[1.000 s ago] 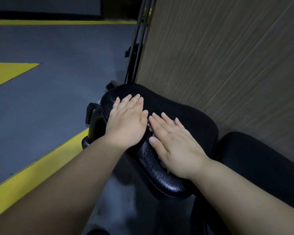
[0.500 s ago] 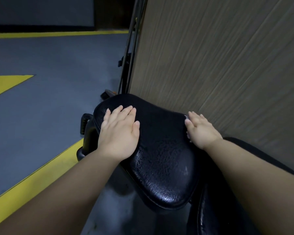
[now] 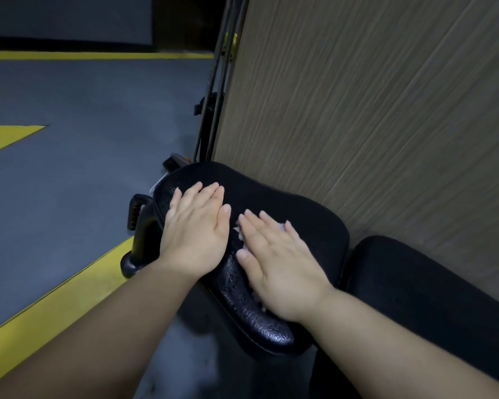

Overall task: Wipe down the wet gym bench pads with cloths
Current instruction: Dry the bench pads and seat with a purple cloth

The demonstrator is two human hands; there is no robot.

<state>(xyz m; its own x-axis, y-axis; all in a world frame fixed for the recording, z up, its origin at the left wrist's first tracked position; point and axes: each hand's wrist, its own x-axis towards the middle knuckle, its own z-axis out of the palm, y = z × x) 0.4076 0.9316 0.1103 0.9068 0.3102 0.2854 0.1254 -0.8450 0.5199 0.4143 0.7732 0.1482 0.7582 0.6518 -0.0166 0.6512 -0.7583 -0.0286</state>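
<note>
Flat fingers (image 3: 255, 234) of the right hand (image 3: 280, 266) only press the cloth (image 3: 241, 236) — it may slip off the wet pad (image 3: 271, 194).

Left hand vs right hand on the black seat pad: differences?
A pale cloth peeks from under the right hand; none shows under the left hand. The left hand lies at the left edge of the black textured seat pad, the right hand nearer its middle. Both flat, fingers straight.
</note>
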